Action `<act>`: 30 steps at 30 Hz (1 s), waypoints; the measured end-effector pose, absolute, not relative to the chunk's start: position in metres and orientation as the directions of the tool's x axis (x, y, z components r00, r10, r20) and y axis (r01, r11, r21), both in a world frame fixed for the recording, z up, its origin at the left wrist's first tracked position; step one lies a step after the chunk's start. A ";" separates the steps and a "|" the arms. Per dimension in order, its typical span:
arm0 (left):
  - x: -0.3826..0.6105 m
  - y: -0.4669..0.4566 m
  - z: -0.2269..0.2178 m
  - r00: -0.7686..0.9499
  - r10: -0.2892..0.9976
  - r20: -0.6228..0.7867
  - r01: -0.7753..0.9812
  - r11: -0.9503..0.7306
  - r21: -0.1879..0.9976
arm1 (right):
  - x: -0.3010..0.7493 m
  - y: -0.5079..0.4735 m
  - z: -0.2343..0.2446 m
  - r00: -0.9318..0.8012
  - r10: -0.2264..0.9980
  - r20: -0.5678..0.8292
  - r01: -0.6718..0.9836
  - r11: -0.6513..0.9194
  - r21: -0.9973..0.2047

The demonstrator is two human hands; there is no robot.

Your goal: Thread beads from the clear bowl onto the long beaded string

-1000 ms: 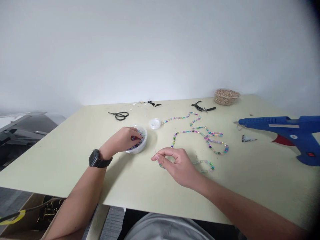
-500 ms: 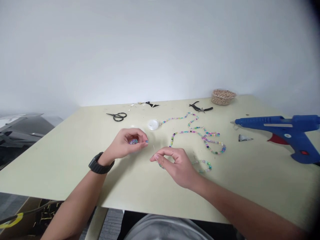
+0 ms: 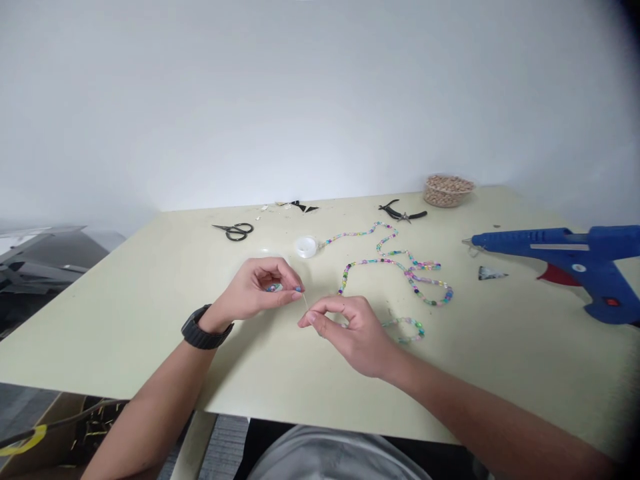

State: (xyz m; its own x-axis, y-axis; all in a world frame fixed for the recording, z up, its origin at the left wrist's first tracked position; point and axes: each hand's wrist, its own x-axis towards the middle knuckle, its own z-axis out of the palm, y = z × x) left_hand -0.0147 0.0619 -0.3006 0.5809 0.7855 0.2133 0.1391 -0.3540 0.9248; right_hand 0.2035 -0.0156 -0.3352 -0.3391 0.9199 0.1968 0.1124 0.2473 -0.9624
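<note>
My left hand (image 3: 263, 288) pinches a small blue bead (image 3: 299, 289) between thumb and forefinger, while more beads (image 3: 273, 288) show inside its curled fingers. Close by on the right, my right hand (image 3: 353, 330) grips a thin clear thread (image 3: 306, 302), whose end reaches up to the bead. Whether the thread passes through the bead's hole is too small to tell. A long string of multicoloured beads (image 3: 367, 263) winds over the table behind my right hand, and part of it is hidden by that hand. The white thread spool (image 3: 306, 247) lies beyond my hands.
Black-handled scissors (image 3: 234, 231) lie at the back left. Black pliers (image 3: 403, 213) and a tub of small tan pieces (image 3: 448, 191) are at the back right. A blue glue gun (image 3: 560, 250) rests on the right of the pale table (image 3: 125, 300), near a small dark-and-white piece (image 3: 492, 273).
My left hand has moved slightly right, bringing its bead to the thread's tip. The right hand stays nearly in place, its pinch unchanged.
</note>
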 end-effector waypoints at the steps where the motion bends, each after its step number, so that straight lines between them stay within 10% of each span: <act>1: -0.015 0.062 -0.301 0.579 0.785 0.220 0.130 -0.355 0.926 | 0.204 -0.015 -0.335 -0.339 0.920 0.196 0.113 0.247 -0.962; 30: -0.012 0.062 -0.295 0.634 0.752 0.178 0.147 -0.343 0.928 | 0.203 -0.017 -0.332 -0.390 0.906 0.163 0.144 0.234 -0.961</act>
